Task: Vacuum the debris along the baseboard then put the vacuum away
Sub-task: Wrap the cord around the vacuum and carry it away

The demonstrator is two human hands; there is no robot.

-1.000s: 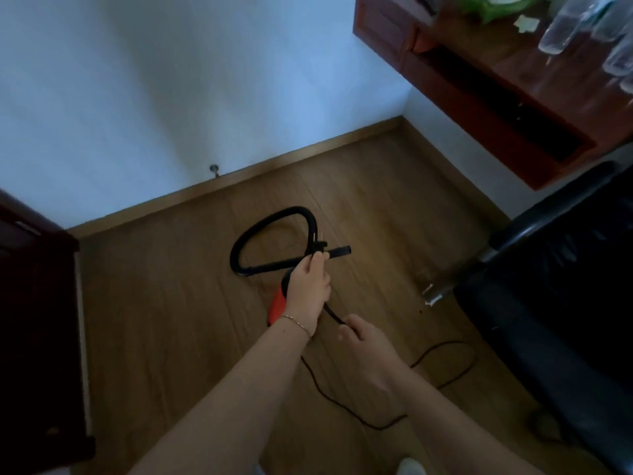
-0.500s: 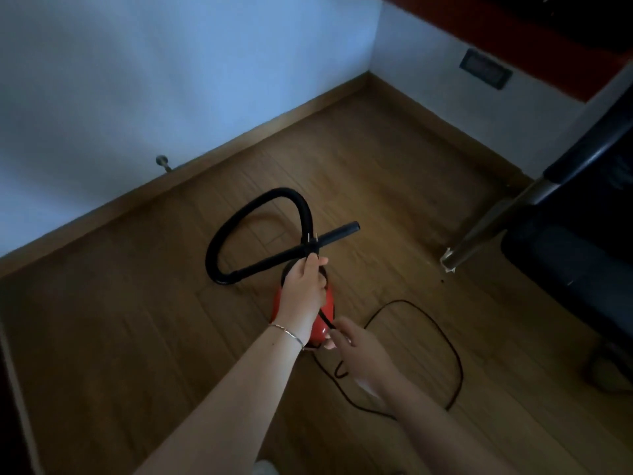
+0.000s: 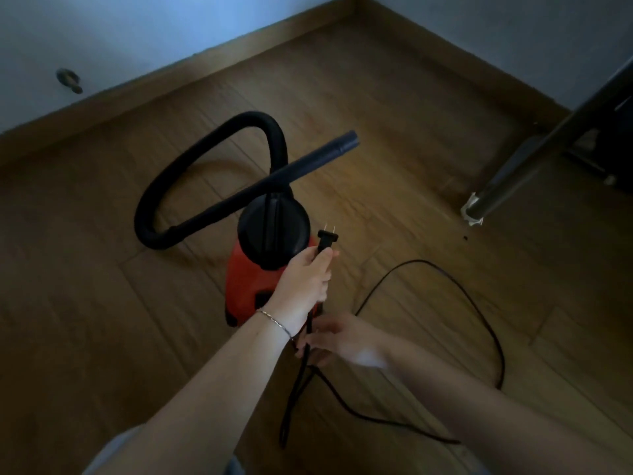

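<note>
A small red vacuum [image 3: 253, 279] with a black top stands upright on the wooden floor. Its black hose [image 3: 164, 200] loops out to the left, and the nozzle tube [image 3: 318, 159] lies across the top, pointing right. My left hand [image 3: 306, 282] grips the black power cord just below the plug [image 3: 327, 236], whose prongs point up. My right hand [image 3: 337, 339] is lower, blurred, with its fingers around the cord [image 3: 479, 310]. The rest of the cord curls in a loop on the floor to the right. The wooden baseboard [image 3: 191, 68] runs along the white wall behind.
A door stopper [image 3: 70, 80] sticks out of the wall at the far left. A metal chair leg [image 3: 513, 176] slants down to the floor at the right, with a dark speck [image 3: 464, 237] near its foot. The room corner is at the top right.
The view has dropped closer to the vacuum. My left hand left the vacuum's handle and now holds the cord at the plug. My right hand stays on the cord lower down.
</note>
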